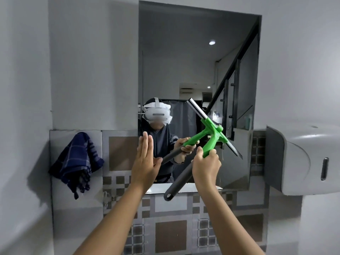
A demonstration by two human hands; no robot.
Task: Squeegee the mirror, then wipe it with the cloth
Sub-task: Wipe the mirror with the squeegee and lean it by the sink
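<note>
Green plastic forms the head of the squeegee [211, 140], which the right hand [206, 168] is gripping with fingers curled tight around the green neck, just above where the dark grey handle begins. The handle is running down and to the left from the fist, its end with a hanging hole sitting below the lower edge of the mirror [198, 61]. The blade is lying across the top of the green head on a slant, its long axis running from upper left to lower right, and it is pressing against, or sitting very near, the lower right part of the mirror; contact cannot be told for sure. The blade is thus lying above and to the right of the gripping fist. The left hand [145, 162] is held flat with fingers straight and together, pointing up, at the mirror's lower left edge, holding nothing. A dark blue checked cloth [77, 162] is hanging on the wall, well to the left of the mirror. No writing can be read on the squeegee.
</note>
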